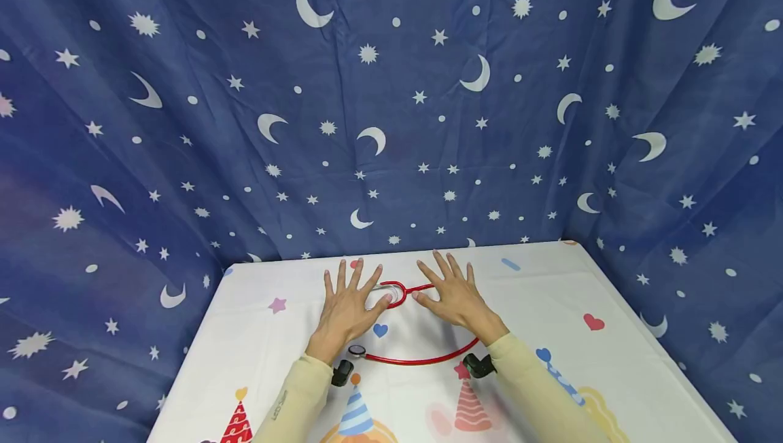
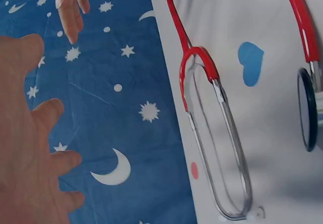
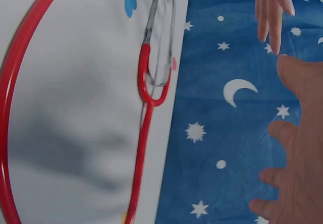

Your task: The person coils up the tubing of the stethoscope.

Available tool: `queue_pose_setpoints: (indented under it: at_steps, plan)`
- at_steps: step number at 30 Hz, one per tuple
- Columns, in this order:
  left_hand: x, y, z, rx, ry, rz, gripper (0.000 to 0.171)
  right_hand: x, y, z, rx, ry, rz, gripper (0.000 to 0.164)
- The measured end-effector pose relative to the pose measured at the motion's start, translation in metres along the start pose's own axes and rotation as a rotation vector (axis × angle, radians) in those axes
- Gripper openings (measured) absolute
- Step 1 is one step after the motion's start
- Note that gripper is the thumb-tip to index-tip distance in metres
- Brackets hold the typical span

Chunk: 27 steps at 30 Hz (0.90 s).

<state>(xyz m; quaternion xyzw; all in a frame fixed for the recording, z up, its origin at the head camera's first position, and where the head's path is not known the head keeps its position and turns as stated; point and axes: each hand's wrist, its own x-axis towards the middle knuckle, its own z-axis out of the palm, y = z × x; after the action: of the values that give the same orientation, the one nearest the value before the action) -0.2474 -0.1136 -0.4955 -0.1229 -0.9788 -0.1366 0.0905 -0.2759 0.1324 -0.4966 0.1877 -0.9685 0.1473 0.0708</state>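
A stethoscope with red tubing point(image 1: 422, 362) lies curved on the white table. Its metal ear tubes point(image 2: 241, 153) point left near the far edge, and its round chest piece point(image 1: 357, 350) lies by the left wrist. Over the ear-tube end, my left hand point(image 1: 345, 310) is held with fingers spread, holding nothing. My right hand point(image 1: 455, 299), also spread and holding nothing, hovers above the tubing and hides part of it. In the right wrist view, the red Y-shaped joint point(image 3: 151, 100) shows in full.
The tablecloth point(image 1: 526, 300) is printed with party hats, hearts and stars. Behind and on both sides hangs a blue curtain point(image 1: 416, 62) with moons and stars. A small black wrist device point(image 1: 342, 372) sits under the left wrist, another point(image 1: 478, 365) under the right.
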Motion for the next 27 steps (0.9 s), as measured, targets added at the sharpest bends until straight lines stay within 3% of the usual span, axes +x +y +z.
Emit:
queue_pose_setpoints:
  at_steps: [9,27]
  plan:
    - [0.004,-0.012,0.011,-0.074,-0.01,-0.021,0.066,0.004,0.01,0.012,0.022,-0.055,0.045,0.071]
    - [0.013,-0.026,0.041,-0.186,-0.024,-0.071,0.072,0.014,0.017,0.033,0.089,-0.071,0.105,0.069]
